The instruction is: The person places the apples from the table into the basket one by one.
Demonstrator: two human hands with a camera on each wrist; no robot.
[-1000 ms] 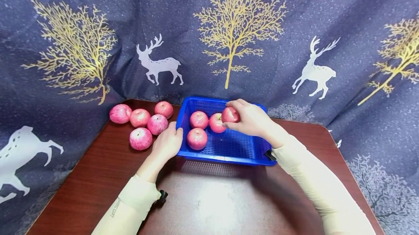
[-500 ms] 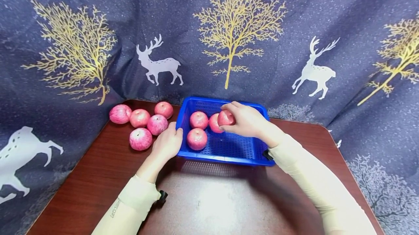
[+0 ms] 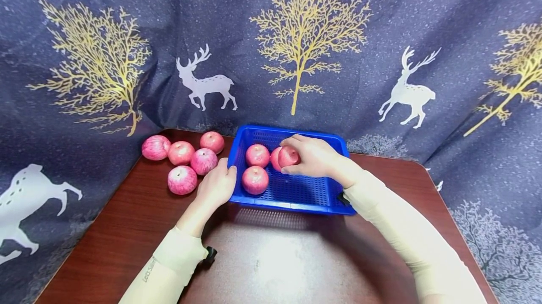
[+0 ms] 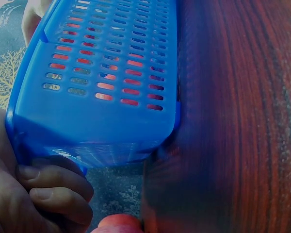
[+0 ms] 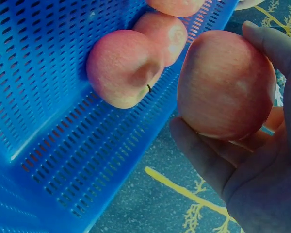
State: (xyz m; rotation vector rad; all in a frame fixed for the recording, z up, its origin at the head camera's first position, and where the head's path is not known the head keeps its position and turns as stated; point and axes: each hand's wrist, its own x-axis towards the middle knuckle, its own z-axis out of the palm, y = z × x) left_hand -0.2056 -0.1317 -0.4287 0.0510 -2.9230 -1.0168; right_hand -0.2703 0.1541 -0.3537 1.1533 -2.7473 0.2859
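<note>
A blue plastic basket point(image 3: 292, 206) with slotted walls stands at the back of the table. My left hand point(image 3: 217, 184) grips its left rim; in the left wrist view, curled fingers point(image 4: 60, 199) show at the basket's corner. My right hand point(image 3: 318, 157) holds a red apple point(image 3: 289, 157) over the basket, thumb on one side and fingers on the other. Partly behind that apple is another apple point(image 3: 275, 159) in the basket. Two more, a rear apple point(image 3: 257, 155) and a front apple point(image 3: 255, 180), lie in the basket's left part.
Several loose apples point(image 3: 181, 153) lie on the brown table point(image 3: 139, 228) left of the basket, close to my left hand. A dark cloth point(image 3: 262, 36) printed with deer and trees hangs behind and beside the table.
My right hand has moved a little left and slightly down with its apple, which now covers more of the apple behind it. My left hand and the basket stay in place.
</note>
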